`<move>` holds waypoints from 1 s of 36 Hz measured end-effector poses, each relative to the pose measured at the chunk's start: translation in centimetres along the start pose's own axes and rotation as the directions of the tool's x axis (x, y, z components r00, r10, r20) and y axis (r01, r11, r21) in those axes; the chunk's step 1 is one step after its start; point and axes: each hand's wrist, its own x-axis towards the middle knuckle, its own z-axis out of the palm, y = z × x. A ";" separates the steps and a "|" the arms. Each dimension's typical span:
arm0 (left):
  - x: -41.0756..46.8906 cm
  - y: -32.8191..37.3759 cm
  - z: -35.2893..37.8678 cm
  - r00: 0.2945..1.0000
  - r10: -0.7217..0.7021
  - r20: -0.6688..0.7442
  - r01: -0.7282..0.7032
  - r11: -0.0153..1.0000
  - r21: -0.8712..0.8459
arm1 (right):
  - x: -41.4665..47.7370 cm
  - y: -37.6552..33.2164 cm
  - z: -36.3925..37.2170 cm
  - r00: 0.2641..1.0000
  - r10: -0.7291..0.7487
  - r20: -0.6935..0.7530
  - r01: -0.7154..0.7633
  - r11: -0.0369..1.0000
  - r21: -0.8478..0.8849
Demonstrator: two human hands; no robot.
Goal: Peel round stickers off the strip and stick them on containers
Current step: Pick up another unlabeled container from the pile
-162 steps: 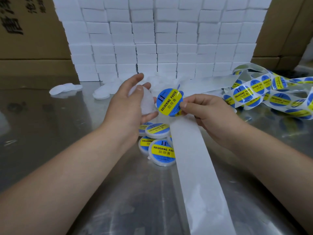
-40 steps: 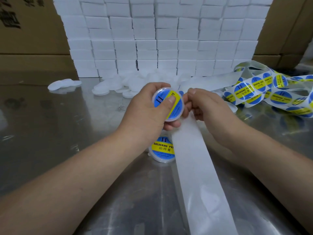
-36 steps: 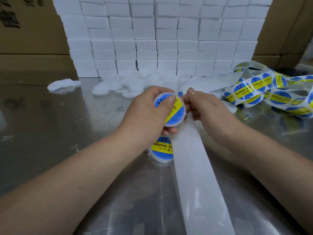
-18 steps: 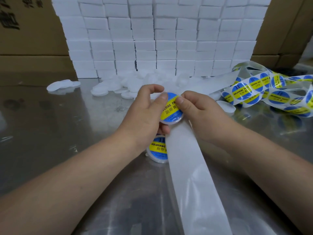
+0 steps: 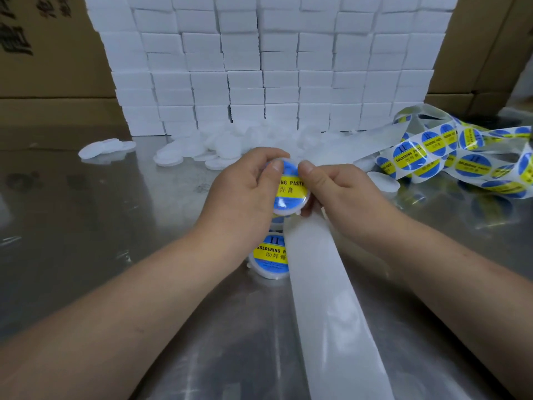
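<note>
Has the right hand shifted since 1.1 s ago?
Yes: measured against the white box stack, the right hand edged left, its thumb now on the sticker of the container in the left hand.

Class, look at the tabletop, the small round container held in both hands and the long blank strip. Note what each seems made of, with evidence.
The tabletop is likely brushed stainless steel: it shows blurred reflections and glare. The container seems to be white translucent plastic, with a smooth moulded rim. The strip is probably glossy release paper: thin, pale, curving without creasing.
</note>
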 end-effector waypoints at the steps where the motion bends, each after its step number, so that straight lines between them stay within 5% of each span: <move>1: 0.0 0.0 -0.1 1.000 0.023 0.001 -0.023 0.999 0.040 | 0.0 0.0 0.1 1.000 0.009 0.008 -0.009 1.000 -0.014; 9: 0.1 -0.1 -0.5 0.999 0.027 -0.043 -0.019 0.982 0.189 | 0.1 0.2 0.4 1.000 -0.009 0.026 0.013 0.989 -0.150; 18: 0.6 -0.4 -1.0 0.981 -0.113 -0.156 0.147 0.962 0.229 | 0.5 0.8 -0.2 0.995 0.016 -0.101 -0.010 0.998 0.054; 25: 0.9 -1.0 -1.0 0.961 -0.274 -0.047 0.254 0.796 0.549 | 0.9 1.3 -0.1 0.984 0.053 -0.171 -0.052 0.999 0.013; 31: 0.9 -0.9 -1.1 0.944 -0.327 -0.035 0.273 0.719 0.640 | 1.3 1.2 -0.9 0.942 0.256 -0.216 -0.243 0.966 0.088; 36: 0.9 -1.0 -1.2 0.944 -0.327 -0.038 0.259 0.667 0.698 | 1.6 0.7 -1.1 0.841 0.536 -0.074 -0.469 0.790 0.394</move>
